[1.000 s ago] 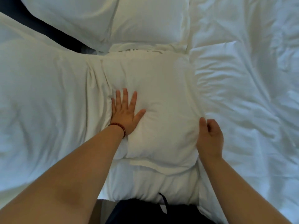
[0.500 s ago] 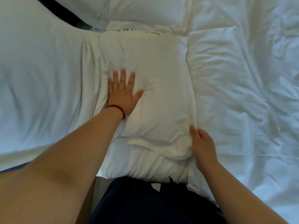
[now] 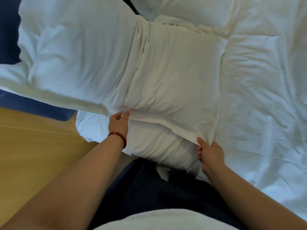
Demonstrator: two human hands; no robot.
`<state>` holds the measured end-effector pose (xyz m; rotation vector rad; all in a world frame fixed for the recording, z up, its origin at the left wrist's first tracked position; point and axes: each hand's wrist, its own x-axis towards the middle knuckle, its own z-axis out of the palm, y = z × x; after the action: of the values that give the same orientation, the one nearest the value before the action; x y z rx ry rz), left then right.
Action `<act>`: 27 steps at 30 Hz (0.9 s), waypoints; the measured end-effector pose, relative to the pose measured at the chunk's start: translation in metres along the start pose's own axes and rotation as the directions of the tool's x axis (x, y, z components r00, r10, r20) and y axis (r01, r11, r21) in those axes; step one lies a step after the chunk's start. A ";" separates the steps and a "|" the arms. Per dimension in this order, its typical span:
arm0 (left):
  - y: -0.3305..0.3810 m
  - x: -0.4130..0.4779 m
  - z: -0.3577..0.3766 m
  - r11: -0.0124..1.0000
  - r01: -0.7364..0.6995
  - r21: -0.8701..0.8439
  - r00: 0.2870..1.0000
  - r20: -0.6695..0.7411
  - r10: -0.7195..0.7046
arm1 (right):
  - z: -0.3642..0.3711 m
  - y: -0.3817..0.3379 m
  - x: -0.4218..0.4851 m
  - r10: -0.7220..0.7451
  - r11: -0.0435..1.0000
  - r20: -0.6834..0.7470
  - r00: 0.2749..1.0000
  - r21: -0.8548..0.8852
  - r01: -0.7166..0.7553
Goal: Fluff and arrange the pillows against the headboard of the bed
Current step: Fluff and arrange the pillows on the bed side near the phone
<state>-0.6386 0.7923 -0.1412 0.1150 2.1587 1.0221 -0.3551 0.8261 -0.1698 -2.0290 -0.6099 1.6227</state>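
Centrally, a top pillow point(image 3: 179, 77) lying flat across a lower pillow point(image 3: 157, 146) and hiding most of it. Held at both near corners, hands well apart. Left hand point(image 3: 118, 124) pinching the near-left corner, thumb on top, fingers tucked under the cloth and out of sight; red bracelet point(image 3: 118, 137) at the wrist. Right hand point(image 3: 210, 152) clamped on the near-right corner, thumb over the hem, fingers curled underneath with only their tips showing. To the left, touching the top pillow, a left pillow point(image 3: 74, 55), its near-left corner running off the frame; hard to make out where one ends and the other begins. Beyond, a far pillow point(image 3: 182, 9), cropped at the top. On the right, a rumpled duvet point(image 3: 265, 97), also cut off. Dark blue surface point(image 3: 8, 30) at the left edge; cannot tell whether headboard or bed frame. Wood floor point(image 3: 33, 146) lower left. Below, dark trousers point(image 3: 149, 188) against the lower pillow, and a white top point(image 3: 166, 219) cut off at the bottom edge.
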 end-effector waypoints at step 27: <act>0.039 0.014 -0.188 0.941 -0.338 -0.028 0.938 -0.084 0.335 | 0.164 0.025 -0.146 -0.230 0.947 0.236 0.944 -0.170 0.273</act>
<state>-0.7799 0.7041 -0.0442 0.4455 2.2336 1.2824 -0.5437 0.7317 -0.1045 -1.8283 -1.1063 1.6895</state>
